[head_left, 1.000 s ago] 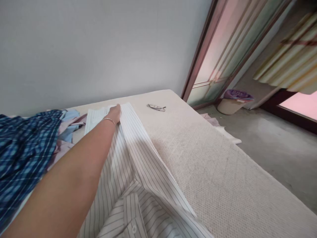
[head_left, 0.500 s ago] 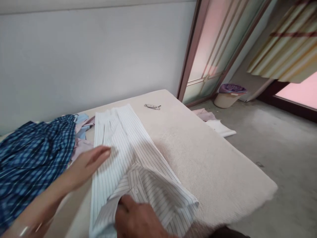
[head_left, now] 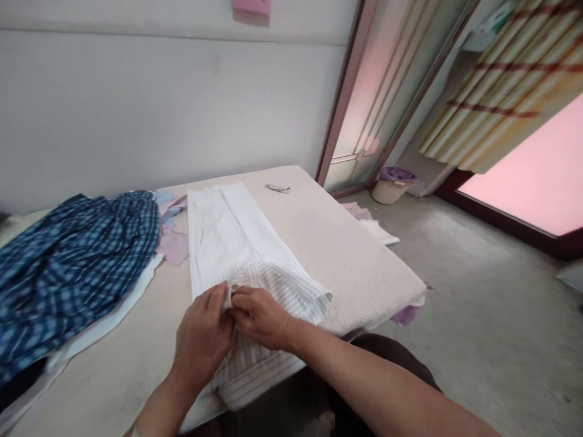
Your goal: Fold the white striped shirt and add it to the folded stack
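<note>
A white shirt with thin dark stripes (head_left: 228, 237) lies lengthwise on a padded beige table (head_left: 337, 243), folded into a long narrow strip. My left hand (head_left: 203, 337) and my right hand (head_left: 259, 315) meet at the shirt's near end, where both pinch the fabric by the collar area. The fingertips of the two hands touch each other over a small fold of cloth. The shirt's near edge hangs slightly over the table's front edge.
A blue plaid garment (head_left: 68, 255) lies heaped at the left, with pink and light blue cloths (head_left: 170, 240) beside it. A small metal object (head_left: 277, 188) lies at the table's far end. More cloth (head_left: 373, 227) and a basket (head_left: 392, 185) are on the floor at right.
My left arm has drawn back from the shirt's far end to its near end. My right hand has come up to meet it, and both now pinch the fabric. The view has pulled back.
</note>
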Action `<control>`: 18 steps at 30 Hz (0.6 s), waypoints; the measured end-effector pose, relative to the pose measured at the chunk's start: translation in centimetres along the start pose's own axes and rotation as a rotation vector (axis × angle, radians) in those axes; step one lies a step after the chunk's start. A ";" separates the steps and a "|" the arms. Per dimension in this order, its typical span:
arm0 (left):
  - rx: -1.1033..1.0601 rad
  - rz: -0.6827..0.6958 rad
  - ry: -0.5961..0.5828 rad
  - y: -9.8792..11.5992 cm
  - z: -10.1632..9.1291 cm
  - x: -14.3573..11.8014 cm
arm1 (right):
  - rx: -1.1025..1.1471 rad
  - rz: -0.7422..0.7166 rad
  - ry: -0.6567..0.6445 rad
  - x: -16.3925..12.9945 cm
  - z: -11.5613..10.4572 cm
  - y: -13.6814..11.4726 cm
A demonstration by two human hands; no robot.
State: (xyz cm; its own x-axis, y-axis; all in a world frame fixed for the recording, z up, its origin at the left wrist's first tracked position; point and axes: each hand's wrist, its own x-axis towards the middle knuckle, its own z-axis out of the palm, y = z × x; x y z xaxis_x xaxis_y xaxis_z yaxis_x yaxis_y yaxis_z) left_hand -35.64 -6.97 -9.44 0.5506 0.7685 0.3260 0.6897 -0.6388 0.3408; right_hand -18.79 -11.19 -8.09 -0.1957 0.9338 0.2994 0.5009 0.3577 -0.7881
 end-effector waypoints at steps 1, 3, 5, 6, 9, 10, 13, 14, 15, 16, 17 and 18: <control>0.030 0.031 0.043 0.2 -0.2 0.0 | -0.022 0.018 0.041 0.2 0.0 -0.4; 0.068 0.056 0.096 0.3 -0.6 0.0 | -0.055 0.024 0.087 0.5 -0.5 -1.7; 0.046 0.074 0.140 0.0 -1.1 0.2 | -0.046 -0.033 0.047 0.4 -2.0 -3.0; 0.009 0.090 0.164 -0.3 -1.5 0.3 | -0.030 -0.060 0.010 0.0 -3.2 -3.5; -0.109 0.090 0.231 -1.5 -2.7 0.9 | -0.054 0.059 -0.003 -2.4 -8.3 -3.5; -0.095 0.049 0.218 -1.9 -3.2 1.1 | -0.117 0.164 0.038 -3.6 -10.1 -2.9; 0.144 -0.213 -0.018 -3.3 -4.3 1.3 | -0.362 0.524 0.011 -6.8 -13.5 -0.3; 0.224 -0.309 -0.134 -3.8 -4.6 1.4 | -0.415 0.628 -0.045 -7.7 -13.9 0.6; 0.270 -0.393 -0.238 -4.3 -4.7 1.5 | -0.446 0.708 -0.110 -8.3 -14.0 1.4; 0.269 -0.459 -0.320 -4.8 -4.8 1.5 | -0.458 0.759 -0.173 -8.6 -13.9 2.0; 0.218 -0.504 -0.381 -5.3 -4.8 1.7 | -0.457 0.786 -0.225 -8.8 -13.7 2.5; 0.133 -0.529 -0.425 -5.7 -4.7 1.8 | -0.452 0.800 -0.259 -8.8 -13.6 2.9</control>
State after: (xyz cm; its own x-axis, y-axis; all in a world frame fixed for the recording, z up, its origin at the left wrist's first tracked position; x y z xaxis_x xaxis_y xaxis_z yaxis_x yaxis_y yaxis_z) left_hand -40.77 -2.17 -6.65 0.2418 0.9409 -0.2371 0.9533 -0.1848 0.2388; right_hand -4.17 -18.34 -5.68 0.1928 0.8919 -0.4090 0.8350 -0.3681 -0.4091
